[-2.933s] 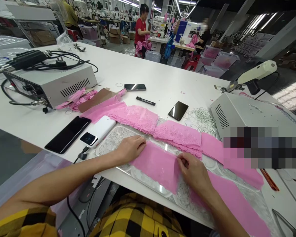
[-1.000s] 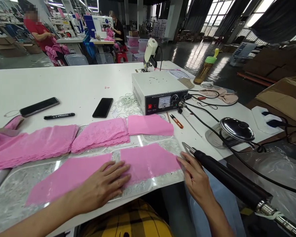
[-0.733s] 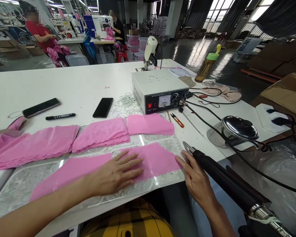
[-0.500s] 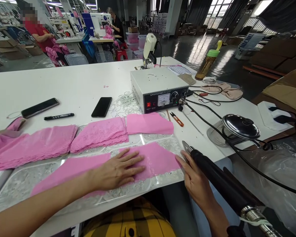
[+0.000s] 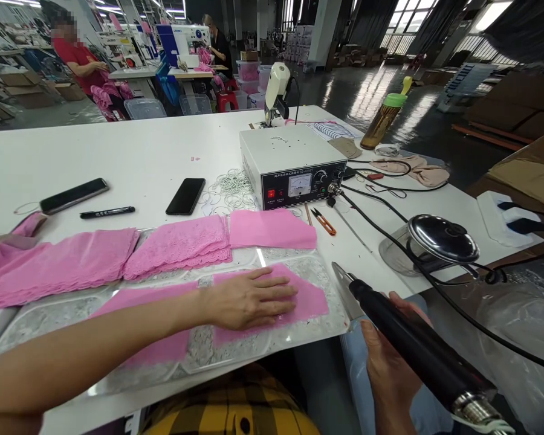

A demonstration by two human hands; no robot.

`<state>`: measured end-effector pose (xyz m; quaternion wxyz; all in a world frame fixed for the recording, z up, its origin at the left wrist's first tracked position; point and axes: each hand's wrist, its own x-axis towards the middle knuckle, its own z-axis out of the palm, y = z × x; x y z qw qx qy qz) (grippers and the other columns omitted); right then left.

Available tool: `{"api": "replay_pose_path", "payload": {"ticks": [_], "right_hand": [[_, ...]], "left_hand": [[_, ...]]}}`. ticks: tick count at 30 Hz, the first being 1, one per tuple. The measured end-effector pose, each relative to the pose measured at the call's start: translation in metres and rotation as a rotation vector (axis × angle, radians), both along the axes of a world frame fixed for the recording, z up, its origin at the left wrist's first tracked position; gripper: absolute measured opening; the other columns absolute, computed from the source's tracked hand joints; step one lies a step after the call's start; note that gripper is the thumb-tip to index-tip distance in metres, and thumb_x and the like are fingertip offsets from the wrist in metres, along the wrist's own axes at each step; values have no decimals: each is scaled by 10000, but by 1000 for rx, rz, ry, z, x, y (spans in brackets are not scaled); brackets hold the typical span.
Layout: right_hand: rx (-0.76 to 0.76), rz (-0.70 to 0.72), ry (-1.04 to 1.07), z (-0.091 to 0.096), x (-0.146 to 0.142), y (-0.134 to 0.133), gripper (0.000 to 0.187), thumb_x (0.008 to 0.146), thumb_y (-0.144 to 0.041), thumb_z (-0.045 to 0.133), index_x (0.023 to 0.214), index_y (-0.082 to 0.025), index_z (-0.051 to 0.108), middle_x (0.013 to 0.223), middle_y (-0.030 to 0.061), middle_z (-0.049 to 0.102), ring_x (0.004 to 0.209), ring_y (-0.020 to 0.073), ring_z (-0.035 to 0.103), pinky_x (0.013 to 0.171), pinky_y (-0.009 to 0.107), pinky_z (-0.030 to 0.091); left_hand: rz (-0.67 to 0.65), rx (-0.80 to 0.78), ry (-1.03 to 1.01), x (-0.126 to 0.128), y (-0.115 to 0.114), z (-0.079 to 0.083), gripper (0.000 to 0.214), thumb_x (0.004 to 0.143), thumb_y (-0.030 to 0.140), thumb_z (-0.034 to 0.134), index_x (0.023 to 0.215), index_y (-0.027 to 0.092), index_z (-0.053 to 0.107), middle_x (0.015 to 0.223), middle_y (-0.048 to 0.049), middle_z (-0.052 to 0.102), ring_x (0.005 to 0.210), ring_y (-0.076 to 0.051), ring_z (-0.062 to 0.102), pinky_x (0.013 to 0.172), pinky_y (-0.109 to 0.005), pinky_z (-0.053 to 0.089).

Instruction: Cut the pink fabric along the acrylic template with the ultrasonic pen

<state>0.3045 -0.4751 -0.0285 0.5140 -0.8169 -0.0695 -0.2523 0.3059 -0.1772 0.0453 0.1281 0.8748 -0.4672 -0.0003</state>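
Observation:
My left hand (image 5: 254, 297) lies flat, fingers stretched out, on a pink fabric piece (image 5: 306, 296) with a slanted corner. Another pink piece (image 5: 163, 347) lies to its left, partly under my forearm. Both rest on a clear plastic-covered mat (image 5: 204, 350) with a mottled grey pattern. My right hand (image 5: 390, 362) is closed around a black corded handpiece (image 5: 403, 335) with a pointed metal tip (image 5: 342, 272). That tip is just right of the fabric, apart from it. Beyond the mat's middle lie a folded pink stack (image 5: 272, 228) and lace-edged pink pieces (image 5: 181, 244).
A white control box (image 5: 294, 163) with a lit red switch stands behind the fabric. Thread snips (image 5: 324, 222), a phone (image 5: 185, 196), a marker (image 5: 107, 212) and a lidded glass jar (image 5: 443, 235) are around it. The cord (image 5: 376, 226) crosses the right side. Two people work in the background.
My left hand has slid right along the fabric. My right hand has drawn back from the fabric's right edge, its fingers now round the handpiece.

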Motion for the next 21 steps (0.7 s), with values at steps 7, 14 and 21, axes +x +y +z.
{"api": "replay_pose_path", "payload": {"ticks": [7,14,21], "right_hand": [[476,-27,-158,24,19,29,531,836,-286,615,1343,-242,462,1245,104,580,1172,293,588,1075,620,391],[545,-141,-166,33,50,30,392,887,-327,395,1257,-255,502,1216,106,529,1067,299,593,974,573,467],[625,-173,-23,68,36,9,407,832,-335,261,1082,-246,569,852,62,380,669,215,415,637,415,447]], "left_hand": [[-100,-11,39,20,-10,-14,422,1005,342,494,1420,262,503,1496,-30,470,1441,-199,361,1248,-439,158],[-106,-13,68,19,-7,-18,426,1031,352,421,1431,225,491,1521,-39,432,1461,-208,321,1253,-446,115],[-89,-17,174,20,-9,-16,416,1001,336,503,1412,272,512,1529,-30,415,1464,-211,314,1254,-450,92]]}}
